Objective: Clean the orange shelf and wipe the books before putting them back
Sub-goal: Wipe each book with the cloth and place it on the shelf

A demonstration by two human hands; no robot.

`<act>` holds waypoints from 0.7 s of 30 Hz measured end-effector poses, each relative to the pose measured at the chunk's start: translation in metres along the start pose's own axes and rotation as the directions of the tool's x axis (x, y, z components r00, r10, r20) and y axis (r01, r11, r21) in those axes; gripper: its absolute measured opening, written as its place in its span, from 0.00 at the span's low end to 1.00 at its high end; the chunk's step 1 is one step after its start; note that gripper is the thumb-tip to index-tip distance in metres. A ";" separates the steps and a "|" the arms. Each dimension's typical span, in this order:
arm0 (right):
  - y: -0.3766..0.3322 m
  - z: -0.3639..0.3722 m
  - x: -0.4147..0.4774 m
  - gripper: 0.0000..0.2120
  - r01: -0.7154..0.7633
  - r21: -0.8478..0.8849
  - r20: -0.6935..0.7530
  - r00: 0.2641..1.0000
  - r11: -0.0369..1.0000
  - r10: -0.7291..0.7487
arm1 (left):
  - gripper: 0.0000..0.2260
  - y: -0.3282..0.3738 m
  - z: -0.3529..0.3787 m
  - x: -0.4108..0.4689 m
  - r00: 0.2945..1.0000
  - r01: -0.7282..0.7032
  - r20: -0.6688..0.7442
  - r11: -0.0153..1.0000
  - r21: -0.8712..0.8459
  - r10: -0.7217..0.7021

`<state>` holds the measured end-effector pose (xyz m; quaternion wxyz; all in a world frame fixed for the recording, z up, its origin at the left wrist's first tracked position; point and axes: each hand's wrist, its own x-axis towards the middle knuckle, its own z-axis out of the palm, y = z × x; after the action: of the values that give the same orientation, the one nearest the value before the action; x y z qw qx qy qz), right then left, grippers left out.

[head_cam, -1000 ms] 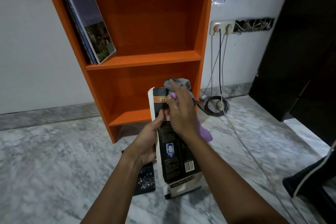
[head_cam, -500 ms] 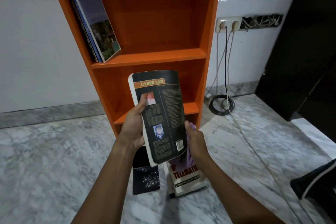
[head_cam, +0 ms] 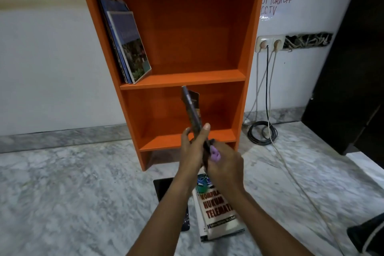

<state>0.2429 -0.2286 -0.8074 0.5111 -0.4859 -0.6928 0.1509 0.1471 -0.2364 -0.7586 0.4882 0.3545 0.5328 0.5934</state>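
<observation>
Book point(head_cam: 192, 110) edge-on at twelve o'clock, clamped in my left hand point(head_cam: 192, 151); right hand point(head_cam: 225, 164) grips cloth point(head_cam: 215, 154), ready for wiping.

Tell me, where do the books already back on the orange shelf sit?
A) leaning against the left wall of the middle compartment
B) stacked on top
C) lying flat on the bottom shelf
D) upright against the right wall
A: the shelved books tilt against the left side panel of the orange shelf, standing on the middle board; the bottom compartment holds none.
</observation>
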 end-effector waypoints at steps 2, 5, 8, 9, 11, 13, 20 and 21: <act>-0.002 0.009 -0.015 0.06 0.081 -0.064 0.034 0.996 0.995 -0.079 | 0.23 0.002 -0.004 0.008 1.000 0.030 -0.002 0.996 -0.084 -0.030; -0.006 0.016 -0.023 0.20 0.052 0.077 0.186 0.980 0.996 -0.065 | 0.16 0.012 -0.022 0.011 0.994 0.097 -0.025 0.966 -0.241 -0.106; -0.006 0.013 -0.002 0.28 -0.111 0.118 0.225 0.971 0.987 0.083 | 0.18 0.024 -0.030 -0.001 0.988 0.154 0.074 0.939 -0.307 -0.137; -0.006 0.010 0.009 0.26 -0.171 0.132 0.197 0.970 0.976 0.143 | 0.18 0.028 -0.031 -0.004 0.985 0.159 0.104 0.942 -0.294 -0.134; -0.008 -0.001 0.031 0.24 -0.323 0.287 0.191 0.942 0.902 0.277 | 0.19 0.038 -0.032 -0.011 0.977 0.156 0.180 0.956 -0.248 -0.113; -0.009 -0.016 0.054 0.23 -0.414 0.482 0.295 0.907 0.772 0.302 | 0.21 0.054 -0.035 -0.012 0.966 0.131 0.242 0.976 -0.174 -0.086; -0.036 -0.043 0.132 0.09 -0.326 0.702 0.291 0.943 0.633 0.163 | 0.11 0.146 -0.070 0.039 0.950 -0.069 0.307 0.912 0.405 -0.064; -0.042 -0.040 0.147 0.07 -0.276 0.697 0.242 0.959 0.662 0.145 | 0.09 0.159 -0.076 0.048 0.938 -0.096 0.335 0.867 0.488 -0.085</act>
<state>0.2551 -0.1387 -0.6781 0.5806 -0.3074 -0.5554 0.5099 0.0303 -0.2050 -0.6211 0.4645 0.5684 0.5722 0.3658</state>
